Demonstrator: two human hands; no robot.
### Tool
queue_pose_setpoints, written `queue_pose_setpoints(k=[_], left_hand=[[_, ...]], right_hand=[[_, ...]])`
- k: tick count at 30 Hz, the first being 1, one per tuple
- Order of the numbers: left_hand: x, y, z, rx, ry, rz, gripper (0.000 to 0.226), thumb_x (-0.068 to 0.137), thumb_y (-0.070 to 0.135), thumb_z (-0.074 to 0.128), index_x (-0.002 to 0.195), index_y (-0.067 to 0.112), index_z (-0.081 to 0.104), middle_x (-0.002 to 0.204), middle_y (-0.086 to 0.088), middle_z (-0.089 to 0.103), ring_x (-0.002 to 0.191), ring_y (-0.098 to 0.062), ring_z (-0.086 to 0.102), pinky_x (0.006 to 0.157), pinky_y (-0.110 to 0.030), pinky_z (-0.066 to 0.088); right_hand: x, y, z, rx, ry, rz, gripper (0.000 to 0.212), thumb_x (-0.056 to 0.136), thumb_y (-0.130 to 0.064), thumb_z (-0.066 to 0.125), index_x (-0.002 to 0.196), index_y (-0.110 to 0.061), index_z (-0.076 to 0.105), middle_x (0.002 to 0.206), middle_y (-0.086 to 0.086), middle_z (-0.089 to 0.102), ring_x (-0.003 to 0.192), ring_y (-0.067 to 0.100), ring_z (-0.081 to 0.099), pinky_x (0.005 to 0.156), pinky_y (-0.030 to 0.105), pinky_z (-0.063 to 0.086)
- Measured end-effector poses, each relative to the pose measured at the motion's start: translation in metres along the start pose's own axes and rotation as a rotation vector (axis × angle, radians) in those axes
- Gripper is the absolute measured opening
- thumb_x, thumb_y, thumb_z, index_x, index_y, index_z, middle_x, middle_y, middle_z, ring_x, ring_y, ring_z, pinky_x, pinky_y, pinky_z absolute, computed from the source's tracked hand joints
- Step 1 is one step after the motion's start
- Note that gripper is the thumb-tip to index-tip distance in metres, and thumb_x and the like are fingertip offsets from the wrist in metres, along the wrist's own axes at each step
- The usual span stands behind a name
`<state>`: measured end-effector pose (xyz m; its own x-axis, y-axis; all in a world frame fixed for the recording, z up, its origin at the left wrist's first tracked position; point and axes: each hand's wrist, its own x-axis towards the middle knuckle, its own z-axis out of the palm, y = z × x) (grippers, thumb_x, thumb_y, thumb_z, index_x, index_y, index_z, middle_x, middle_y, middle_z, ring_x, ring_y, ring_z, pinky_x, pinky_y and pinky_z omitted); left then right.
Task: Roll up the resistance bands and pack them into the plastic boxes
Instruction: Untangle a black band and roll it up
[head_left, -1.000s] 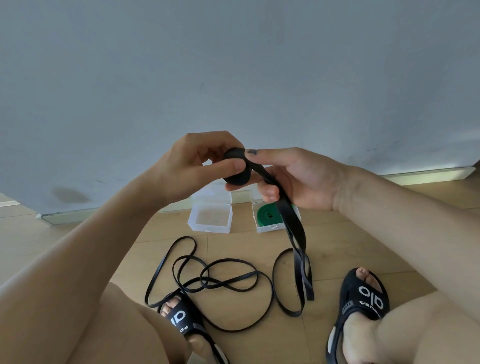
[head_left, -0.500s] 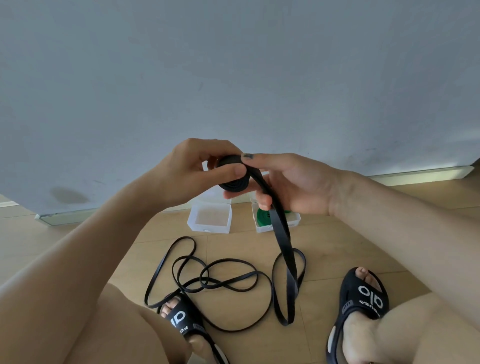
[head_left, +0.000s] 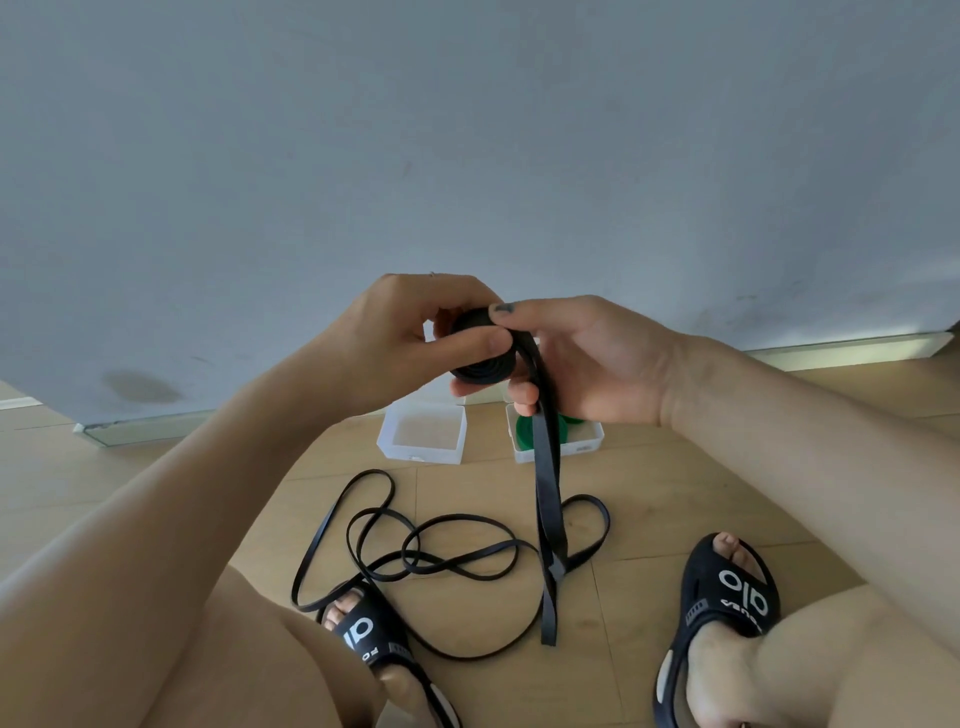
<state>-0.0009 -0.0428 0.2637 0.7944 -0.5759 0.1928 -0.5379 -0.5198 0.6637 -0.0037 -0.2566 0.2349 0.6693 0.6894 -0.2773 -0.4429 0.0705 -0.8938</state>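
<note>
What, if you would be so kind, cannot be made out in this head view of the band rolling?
- Green band in the right box: mostly hidden by the right hand and the hanging black band.
- Black roll: its far side is covered by the left hand.
- Box lids: behind both hands.
- Left box: contents too faint to tell.

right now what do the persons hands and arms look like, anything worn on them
Both forearms are bare, with no sleeves, watch or bracelet in view. The left hand shows a thin glint at a knuckle that may be a ring, too small to be sure. The right hand has dark polish or a dark mark on the thumbnail. No gloves on either hand.
</note>
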Motion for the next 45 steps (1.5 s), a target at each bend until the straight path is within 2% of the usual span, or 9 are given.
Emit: queue_pose_setpoints(k=[7,11,18,22,25,30,35,39,45], left_hand=[[0.002,0.004,0.008,0.134,-0.116,-0.030,0.023,0.084,0.043,0.070,0.084,0.020,0.070,0.071,0.005,0.065,0.071,-0.016,0.058,0.061,-0.022,0.043],[0.001,0.002,0.004,0.017,-0.075,-0.022,0.008,0.092,0.030,0.072,0.085,0.027,0.069,0.070,0.015,0.062,0.069,-0.012,0.055,0.061,-0.013,0.038],[0.001,-0.008,-0.003,-0.141,0.014,-0.082,0.008,0.095,0.029,0.066,0.095,0.024,0.072,0.083,0.003,0.069,0.082,-0.016,0.062,0.076,-0.019,0.047],[0.006,-0.006,0.001,-0.232,0.068,-0.076,0.011,0.095,0.026,0.064,0.099,0.020,0.072,0.085,0.005,0.070,0.081,-0.009,0.062,0.074,-0.017,0.047],[0.005,-0.003,0.004,-0.334,0.087,-0.079,0.021,0.096,0.028,0.061,0.103,0.010,0.070,0.087,-0.006,0.068,0.082,-0.012,0.060,0.074,-0.021,0.047],[0.006,-0.002,0.005,-0.424,0.148,-0.056,0.015,0.100,0.025,0.056,0.101,0.016,0.069,0.085,0.010,0.065,0.084,-0.008,0.058,0.077,-0.018,0.046],[0.003,-0.004,0.005,-0.434,0.120,-0.045,0.017,0.097,0.019,0.060,0.106,0.008,0.068,0.093,0.001,0.069,0.089,-0.013,0.064,0.081,-0.022,0.050],[0.001,-0.004,0.006,-0.101,-0.009,-0.013,0.013,0.092,0.023,0.075,0.101,0.015,0.072,0.091,0.008,0.072,0.090,-0.011,0.068,0.084,-0.015,0.049],[0.007,-0.004,0.011,0.142,0.050,0.090,0.018,0.094,0.031,0.066,0.095,0.013,0.071,0.079,0.005,0.065,0.076,-0.016,0.059,0.069,-0.024,0.047]], right_hand=[[0.008,0.006,0.008,-0.325,0.185,0.006,0.062,0.086,-0.056,0.073,0.119,-0.004,0.073,0.094,0.008,0.069,0.088,0.019,0.064,0.058,0.024,0.042],[-0.001,-0.002,0.005,-0.235,0.113,0.015,0.046,0.089,-0.059,0.061,0.110,-0.021,0.075,0.090,0.006,0.068,0.069,0.015,0.057,0.063,0.027,0.043],[-0.006,-0.013,-0.003,-0.176,0.383,-0.141,0.024,0.083,-0.037,0.073,0.087,-0.015,0.065,0.055,0.000,0.051,0.044,0.010,0.035,0.049,0.023,0.027],[-0.004,-0.003,0.000,-0.104,0.355,-0.144,0.038,0.095,-0.047,0.063,0.098,-0.009,0.064,0.069,0.005,0.057,0.049,0.011,0.034,0.049,0.020,0.031],[-0.006,-0.001,0.006,-0.037,0.189,-0.073,0.050,0.092,-0.060,0.053,0.120,-0.022,0.070,0.103,0.011,0.075,0.055,0.012,0.031,0.058,0.022,0.036],[-0.009,-0.007,0.006,0.107,0.052,-0.103,0.040,0.103,-0.042,0.049,0.137,-0.022,0.058,0.130,0.023,0.068,0.050,0.010,0.025,0.063,0.026,0.031],[-0.007,-0.005,0.007,0.136,0.136,-0.098,0.028,0.097,-0.036,0.059,0.116,-0.018,0.068,0.111,0.018,0.074,0.046,0.007,0.031,0.063,0.026,0.029],[-0.004,0.002,0.007,-0.105,0.222,-0.044,0.027,0.087,-0.038,0.070,0.094,-0.012,0.067,0.074,-0.001,0.064,0.057,0.009,0.047,0.061,0.024,0.036],[-0.001,0.006,0.001,-0.097,0.263,0.015,0.045,0.085,-0.047,0.072,0.112,-0.011,0.074,0.092,0.008,0.069,0.070,0.015,0.052,0.060,0.026,0.045]])
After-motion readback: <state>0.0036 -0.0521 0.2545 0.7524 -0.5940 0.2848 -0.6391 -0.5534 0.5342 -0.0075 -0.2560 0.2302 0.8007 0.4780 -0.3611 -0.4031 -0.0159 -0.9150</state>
